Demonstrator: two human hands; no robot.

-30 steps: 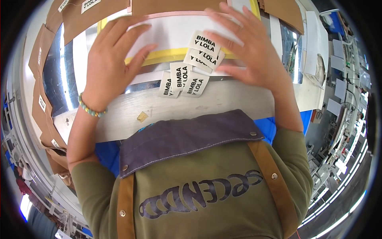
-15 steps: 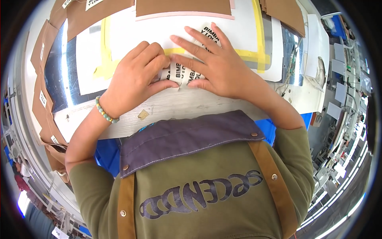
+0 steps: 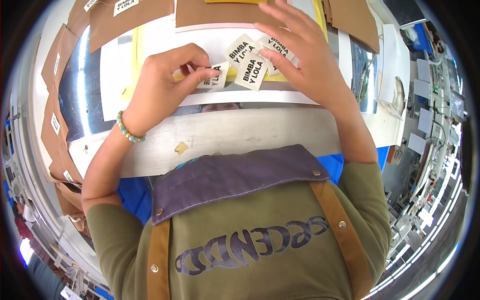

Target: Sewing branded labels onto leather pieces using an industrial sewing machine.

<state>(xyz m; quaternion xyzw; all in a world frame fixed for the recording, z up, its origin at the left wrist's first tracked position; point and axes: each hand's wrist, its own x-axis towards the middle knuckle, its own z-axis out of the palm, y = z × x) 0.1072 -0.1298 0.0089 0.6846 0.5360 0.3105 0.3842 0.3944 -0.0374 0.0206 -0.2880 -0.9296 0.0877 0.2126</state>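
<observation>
Several small white fabric labels [image 3: 250, 70] with black print lie fanned out on a white sheet [image 3: 165, 42] with a yellow border. My left hand [image 3: 160, 85] pinches one label [image 3: 215, 80] between thumb and fingers at the sheet's near edge. My right hand [image 3: 305, 60] rests its spread fingers on the other labels, pressing them against the sheet. A beaded bracelet [image 3: 129, 131] sits on my left wrist.
Brown card pieces [image 3: 215, 12] lie at the far edge, with more stacked along the left side [image 3: 50, 120] and far right [image 3: 352, 22]. The bench has a shiny metal surface [image 3: 82, 90] and a white front ledge [image 3: 240, 132]. Workshop clutter fills the right rim.
Both hands have drawn in from the sheet's edges toward the middle. The labels were gathered and spread, and my left hand has picked one out in a pinch.
</observation>
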